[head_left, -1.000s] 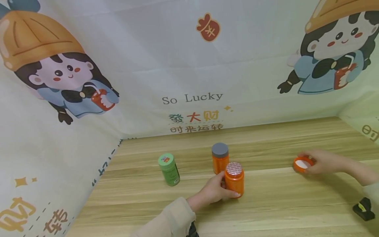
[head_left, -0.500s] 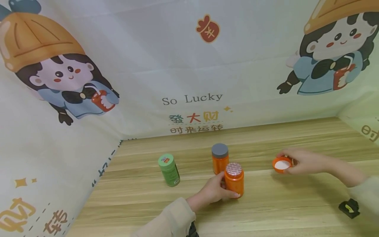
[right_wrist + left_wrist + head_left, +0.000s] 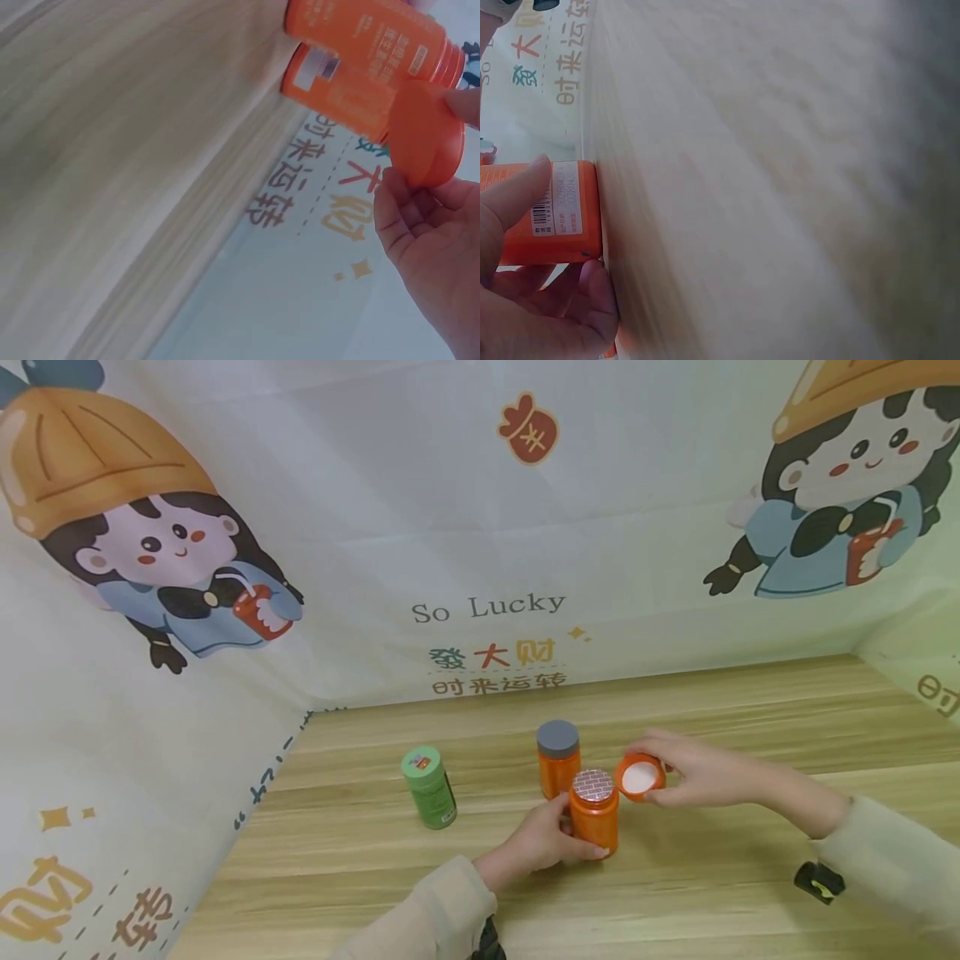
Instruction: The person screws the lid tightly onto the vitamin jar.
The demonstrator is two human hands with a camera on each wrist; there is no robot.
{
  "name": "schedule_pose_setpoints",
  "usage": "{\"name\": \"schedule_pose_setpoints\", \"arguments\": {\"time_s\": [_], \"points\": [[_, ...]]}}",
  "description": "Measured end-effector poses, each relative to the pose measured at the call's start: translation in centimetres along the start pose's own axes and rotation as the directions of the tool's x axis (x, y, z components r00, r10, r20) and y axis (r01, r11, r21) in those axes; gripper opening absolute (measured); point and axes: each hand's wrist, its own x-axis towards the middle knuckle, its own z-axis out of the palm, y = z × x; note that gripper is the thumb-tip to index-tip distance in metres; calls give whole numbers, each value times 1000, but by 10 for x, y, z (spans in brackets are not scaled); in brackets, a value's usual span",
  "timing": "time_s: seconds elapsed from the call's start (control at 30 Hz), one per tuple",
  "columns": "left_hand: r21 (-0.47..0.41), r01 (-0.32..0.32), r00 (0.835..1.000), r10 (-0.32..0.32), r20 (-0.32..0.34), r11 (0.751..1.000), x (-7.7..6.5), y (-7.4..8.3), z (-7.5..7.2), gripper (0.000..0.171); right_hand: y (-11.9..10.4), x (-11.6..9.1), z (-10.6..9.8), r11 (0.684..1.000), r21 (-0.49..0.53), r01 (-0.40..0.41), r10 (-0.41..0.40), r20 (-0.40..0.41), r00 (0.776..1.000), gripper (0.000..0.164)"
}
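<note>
Currently, your left fingers [image 3: 594, 291] are gripping the uncapped bottle [image 3: 596, 825], seal [image 3: 594, 785] left on; right fingers [image 3: 396, 201] are pinching the lid [image 3: 424, 139].

Orange front jar [image 3: 595, 828], brick-patterned seal [image 3: 593, 785], orange screw cap [image 3: 425, 135], white cap liner [image 3: 640, 777], orange rear jar [image 3: 557, 775], grey lid [image 3: 557, 740], light-green canister [image 3: 432, 796], tan wood-grain tabletop [image 3: 690, 893], white cartoon-print backdrop [image 3: 375, 518], cream sleeves [image 3: 885, 856]

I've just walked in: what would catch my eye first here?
Probably the orange jar with a brick-patterned seal over its mouth, standing on the wooden table, gripped by the left hand. Just beside it, the right hand holds an orange lid, its white inside showing. Behind, two big cartoon figures flank "So Lucky" on the printed backdrop.
</note>
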Motion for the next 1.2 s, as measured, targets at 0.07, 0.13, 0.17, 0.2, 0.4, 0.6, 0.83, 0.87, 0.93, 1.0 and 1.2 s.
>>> {"name": "schedule_pose_setpoints", "arguments": {"time_s": [0.07,0.13,0.17,0.2,0.4,0.6,0.83,0.87,0.93,1.0,1.2], "points": [[0,1,1000,-1,3,1000,0,1,-1,53,-2,4,1,1000,-14,11,-11,-8,1000,42],[-2,0,1000,0,6,1000,-1,1,-1,53,-4,6,1,1000,-22,11,-12,-14,1000,42],[-3,0,1000,0,7,1000,-1,1,-1,53,-4,7,1,999,-31,16,-17,-17,1000,42],[-2,1,1000,-1,7,1000,-1,1,-1,53,-5,7,0,999,-36,22,-23,-22,999,43],[4,15,1000,-15,13,1000,-1,1,-1,54,-7,11,0,1000,-28,8,-9,-39,999,45],[3,14,1000,-14,20,1000,0,0,-1,54,-11,16,2,991,135,18,-14,-36,999,45],[-3,4,1000,-4,22,1000,0,0,-1,52,-15,22,3,967,253,26,-21,-24,999,44],[-3,4,1000,-4,20,1000,0,-1,-1,52,-15,23,3,968,249,43,-37,-25,999,42],[-1,3,1000,-3,15,1000,1,-2,-1,51,-16,26,4,971,218,94,-89,-33,996,39],[9,2,1000,-2,8,1000,2,-3,-1,51,-17,29,4,975,164,149,-145,-39,989,36],[37,3,1000,-3,-1,999,4,-6,-1,51,-21,35,3,980,64,189,-190,6,982,34]]}}
